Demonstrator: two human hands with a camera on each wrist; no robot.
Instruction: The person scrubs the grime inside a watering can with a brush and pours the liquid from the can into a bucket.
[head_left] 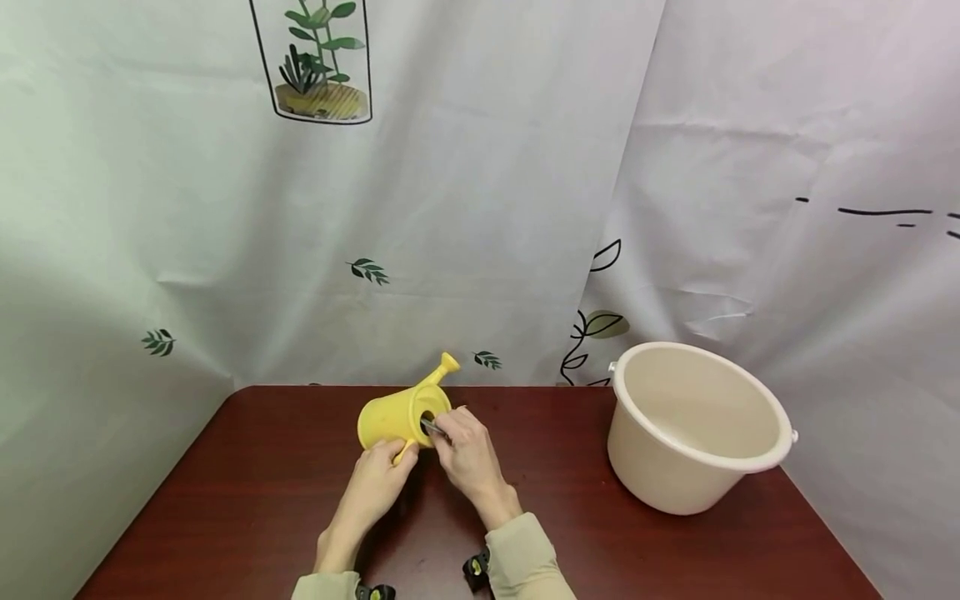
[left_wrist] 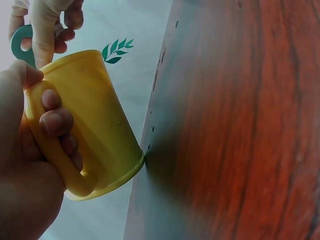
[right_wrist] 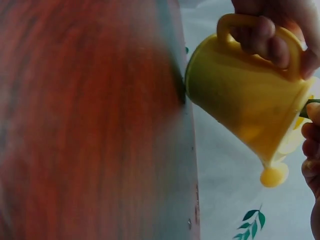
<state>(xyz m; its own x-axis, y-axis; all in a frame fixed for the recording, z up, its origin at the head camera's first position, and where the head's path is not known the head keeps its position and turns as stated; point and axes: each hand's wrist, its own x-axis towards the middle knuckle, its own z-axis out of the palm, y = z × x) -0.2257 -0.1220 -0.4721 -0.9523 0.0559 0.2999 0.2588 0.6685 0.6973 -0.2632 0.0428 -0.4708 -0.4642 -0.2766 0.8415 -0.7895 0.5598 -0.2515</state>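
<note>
The yellow watering can (head_left: 386, 417) is tipped on its side near the tabletop's (head_left: 247, 492) far edge, left of the middle, its open top turned toward the right hand and its spout (head_left: 435, 377) rising toward the far edge. The left hand (head_left: 384, 477) grips the can's handle (right_wrist: 240, 20), fingers curled through the loop. The right hand (head_left: 471, 454) pinches a slim tool (left_wrist: 16, 45) at the can's opening; its greenish handle ends in a ring.

As things stand, the can is in hand and tilted, and the tool is at the opening; the work there looks under way rather than finished, with the tool not drawn clear and the can not set upright.

A cream bucket (head_left: 660, 467) stands apart at the right edge, covering the far right corner. A leaf-printed cloth (head_left: 480, 167) hangs behind the tabletop.

The tool's working end is hidden by the can, as is anything inside it. Whether the can's base touches the tabletop is hard to tell. The near edge is cut off, and the right hand is partly cropped in its own wrist view.
</note>
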